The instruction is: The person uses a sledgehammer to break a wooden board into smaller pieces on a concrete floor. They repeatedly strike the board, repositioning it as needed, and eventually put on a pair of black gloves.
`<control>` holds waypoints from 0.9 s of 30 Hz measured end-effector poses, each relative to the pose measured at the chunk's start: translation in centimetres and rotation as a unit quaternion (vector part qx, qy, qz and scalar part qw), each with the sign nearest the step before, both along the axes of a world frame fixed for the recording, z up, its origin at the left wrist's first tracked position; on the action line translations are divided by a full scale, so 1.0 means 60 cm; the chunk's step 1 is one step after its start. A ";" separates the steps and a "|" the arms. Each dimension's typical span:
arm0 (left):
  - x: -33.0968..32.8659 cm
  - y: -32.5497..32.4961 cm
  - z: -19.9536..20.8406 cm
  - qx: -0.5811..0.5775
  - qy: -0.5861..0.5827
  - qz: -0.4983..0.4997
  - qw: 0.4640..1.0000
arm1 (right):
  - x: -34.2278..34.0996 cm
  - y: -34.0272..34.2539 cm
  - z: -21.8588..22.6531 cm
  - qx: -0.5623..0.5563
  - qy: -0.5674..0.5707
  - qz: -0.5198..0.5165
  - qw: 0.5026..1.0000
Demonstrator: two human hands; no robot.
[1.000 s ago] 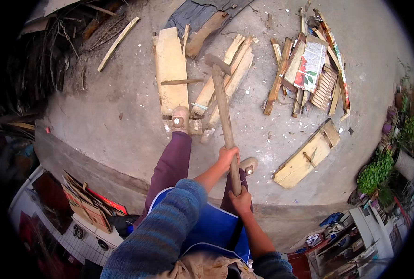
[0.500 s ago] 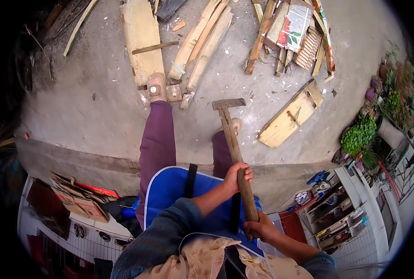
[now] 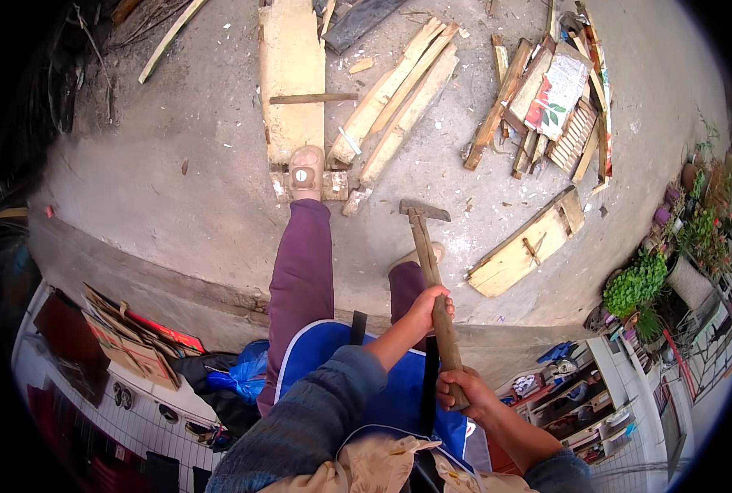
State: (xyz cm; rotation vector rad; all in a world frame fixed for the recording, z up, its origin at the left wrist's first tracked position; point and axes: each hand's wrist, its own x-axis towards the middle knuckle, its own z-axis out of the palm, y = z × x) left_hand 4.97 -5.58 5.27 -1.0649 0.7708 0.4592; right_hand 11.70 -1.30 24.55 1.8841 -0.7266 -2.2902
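My left hand (image 3: 431,311) is wrapped round the middle of a wooden handle, and my right hand (image 3: 464,388) grips the same handle near its butt. The handle belongs to an axe (image 3: 425,238) with a narrow, dark metal head crossing its far end. It points away from me, with the head above the ground near my right foot. My left shoe rests on the near end of a wide pale plank (image 3: 292,49), where a short wood block (image 3: 333,186) lies crosswise. A thin stick (image 3: 315,98) lies across the plank.
Long split timbers (image 3: 407,115) lie right of the plank. A pile of broken wood (image 3: 538,107) sits far right, with a shorter board (image 3: 526,242) nearer. A low concrete step edge (image 3: 177,283) runs behind my feet. Potted plants (image 3: 635,283) stand at the right.
The view has shifted, so the ground things appear farther right and lower. Both hands keep hold of the axe, whose head has come a little nearer my right foot.
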 end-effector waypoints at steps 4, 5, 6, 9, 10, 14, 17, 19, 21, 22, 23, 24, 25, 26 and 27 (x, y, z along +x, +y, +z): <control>0.001 0.016 -0.057 -0.006 -0.020 0.015 1.000 | 0.007 0.020 -0.057 0.005 0.027 -0.028 0.999; -0.002 0.015 -0.060 -0.011 -0.029 0.021 0.999 | 0.007 0.018 -0.059 0.009 0.034 -0.038 0.999; -0.004 0.014 -0.049 0.009 0.011 0.022 1.000 | 0.002 0.016 -0.059 0.019 0.028 -0.031 0.999; -0.034 0.000 -0.010 0.023 0.021 -0.050 0.998 | -0.038 -0.013 -0.004 0.007 0.040 -0.113 0.993; -0.053 -0.001 0.010 0.020 0.023 -0.070 0.997 | -0.055 -0.015 0.023 -0.001 0.023 -0.123 0.992; -0.150 0.004 0.083 0.051 0.048 -0.110 0.991 | -0.118 -0.043 0.100 0.046 0.066 -0.183 0.980; -0.222 0.033 0.128 0.090 0.087 -0.111 0.986 | -0.167 -0.059 0.133 0.052 0.068 -0.264 0.961; -0.260 0.046 0.146 0.116 0.045 -0.069 0.990 | -0.182 -0.077 0.151 0.056 0.104 -0.328 0.937; -0.269 0.059 0.194 0.085 0.079 -0.060 0.991 | -0.177 -0.112 0.171 0.070 0.143 -0.359 0.920; -0.274 0.046 0.196 0.105 0.101 -0.063 0.987 | -0.168 -0.135 0.178 0.078 0.175 -0.348 0.918; -0.268 0.023 0.193 0.124 0.120 -0.065 0.983 | -0.153 -0.162 0.184 0.087 0.205 -0.337 0.915; -0.262 0.000 0.191 0.144 0.141 -0.069 0.977 | -0.125 -0.201 0.167 0.102 0.223 -0.278 0.929; -0.254 -0.026 0.194 0.178 0.167 -0.111 0.963 | -0.111 -0.232 0.157 0.170 0.192 -0.095 0.962; -0.244 -0.054 0.198 0.210 0.193 -0.152 0.946 | -0.100 -0.261 0.150 0.233 0.149 0.090 0.957; -0.236 -0.084 0.194 0.236 0.226 -0.189 0.926 | -0.088 -0.294 0.131 0.285 0.105 0.275 0.912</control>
